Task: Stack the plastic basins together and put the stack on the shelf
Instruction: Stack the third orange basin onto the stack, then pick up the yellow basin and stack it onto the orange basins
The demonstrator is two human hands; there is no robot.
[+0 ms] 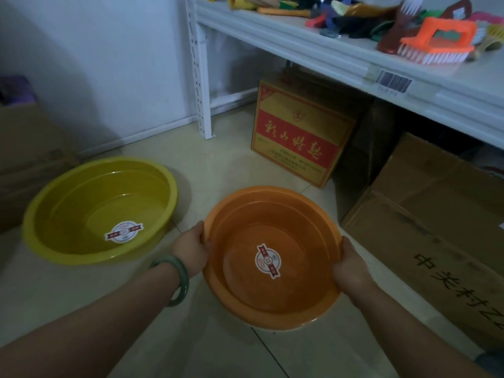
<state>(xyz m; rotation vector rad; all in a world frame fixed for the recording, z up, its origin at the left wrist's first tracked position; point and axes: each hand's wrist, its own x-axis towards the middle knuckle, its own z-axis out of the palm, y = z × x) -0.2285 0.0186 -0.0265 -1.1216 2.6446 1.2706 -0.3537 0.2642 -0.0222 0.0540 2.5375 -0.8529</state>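
step: nesting, 1st move. Orange basin (245, 290) to go into yellow basin (81, 208); nothing stacked yet.
L hand (191, 248): fingers curled round orange rim at 9 o'clock, firm hold; green bangle (180, 279) on wrist.
R hand (351, 266): fingers closed on same rim at 3 o'clock.
orange basin pos: betw. both hands, mouth up; resting or lifted, can't tell.
yellow basin pos: at 10 o'clock of orange, apart, mouth up, looks wider.
how-to (judgement): keep level, carry toward 10 o'clock, centre over yellow, lower straight; slide fingers clear before rims meet.
shelf (313, 50): at 1 o'clock, crowded w/ brushes (439, 40); stack needs a free spot.
stickers (268, 261): round, one per basin floor, txt too small.
shelf tag (394, 81): barcode, digits unreadable.
red carton (294, 140): yellow cursive Chinese chars, not sure of reading.
brown carton (436, 227): black "中关村", rest cut off.
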